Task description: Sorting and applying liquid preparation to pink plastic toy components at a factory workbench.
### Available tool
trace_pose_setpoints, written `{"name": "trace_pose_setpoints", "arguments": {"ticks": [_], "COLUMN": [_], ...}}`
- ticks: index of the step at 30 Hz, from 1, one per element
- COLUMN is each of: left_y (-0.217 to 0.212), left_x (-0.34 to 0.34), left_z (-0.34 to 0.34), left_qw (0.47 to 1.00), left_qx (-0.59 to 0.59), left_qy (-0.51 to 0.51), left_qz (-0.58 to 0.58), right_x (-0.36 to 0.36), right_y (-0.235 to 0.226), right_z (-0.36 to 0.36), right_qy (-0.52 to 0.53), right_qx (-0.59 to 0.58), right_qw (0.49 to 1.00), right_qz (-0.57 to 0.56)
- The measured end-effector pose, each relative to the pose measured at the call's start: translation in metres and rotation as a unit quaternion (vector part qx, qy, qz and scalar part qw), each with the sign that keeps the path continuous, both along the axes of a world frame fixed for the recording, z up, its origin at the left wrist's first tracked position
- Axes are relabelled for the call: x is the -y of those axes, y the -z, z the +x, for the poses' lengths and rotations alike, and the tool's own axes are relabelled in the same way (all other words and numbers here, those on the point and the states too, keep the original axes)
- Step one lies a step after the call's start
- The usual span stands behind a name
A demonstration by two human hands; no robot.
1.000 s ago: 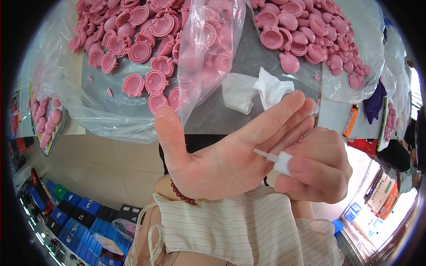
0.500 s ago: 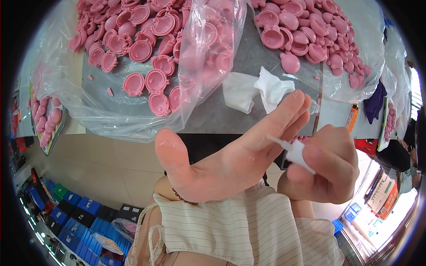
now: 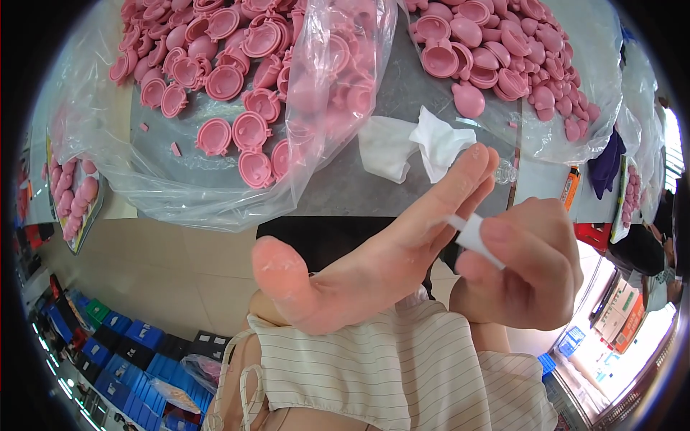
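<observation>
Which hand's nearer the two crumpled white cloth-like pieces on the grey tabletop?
Left. The left hand points its fingers toward the crumpled white cloth-like pieces, overlapping one in view; contact unclear. The right hand sits lower right, farther off.

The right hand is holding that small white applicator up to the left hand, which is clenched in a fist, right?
Not quite: the left hand isn't clenched. The head view shows it open, its fingers stretched out and its thumb spread apart. The right hand is indeed holding the small white applicator up to it.
</observation>
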State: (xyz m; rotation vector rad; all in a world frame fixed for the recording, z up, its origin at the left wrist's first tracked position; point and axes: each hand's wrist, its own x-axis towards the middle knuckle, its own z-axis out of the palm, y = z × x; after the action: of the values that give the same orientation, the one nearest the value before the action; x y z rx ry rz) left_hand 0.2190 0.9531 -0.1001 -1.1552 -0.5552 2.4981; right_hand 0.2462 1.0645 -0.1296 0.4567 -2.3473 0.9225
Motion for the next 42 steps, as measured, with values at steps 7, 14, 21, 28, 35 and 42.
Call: {"name": "trace_pose_setpoints", "arguments": {"ticks": [7, 14, 21, 28, 35, 42], "left_y": [0.055, 0.064, 0.005, 0.005, 0.007, 0.007], "left_x": [0.01, 0.004, 0.005, 0.007, 0.007, 0.009], "left_z": [0.005, -0.001, -0.01, -0.01, -0.01, -0.01], "left_qw": [0.743, 0.942, 0.995, 0.994, 0.994, 0.993], "left_qx": [-0.655, -0.325, 0.015, 0.019, 0.009, 0.029], "left_qy": [0.125, -0.03, 0.01, 0.001, 0.006, 0.006], "left_qz": [-0.056, 0.075, 0.101, 0.103, 0.107, 0.118], "right_x": [-0.002, -0.043, -0.064, -0.059, -0.061, -0.057], "right_y": [0.0, 0.0, 0.007, 0.008, 0.01, 0.009], "right_z": [-0.004, -0.003, 0.007, 0.004, 0.003, 0.001], "right_qy": [-0.028, 0.134, 0.164, 0.138, 0.126, 0.133], "right_qx": [-0.011, -0.152, 0.011, 0.043, 0.068, 0.058], "right_qw": [1.0, 0.979, 0.983, 0.98, 0.976, 0.974], "right_qz": [0.0, -0.036, 0.088, 0.135, 0.164, 0.174]}}
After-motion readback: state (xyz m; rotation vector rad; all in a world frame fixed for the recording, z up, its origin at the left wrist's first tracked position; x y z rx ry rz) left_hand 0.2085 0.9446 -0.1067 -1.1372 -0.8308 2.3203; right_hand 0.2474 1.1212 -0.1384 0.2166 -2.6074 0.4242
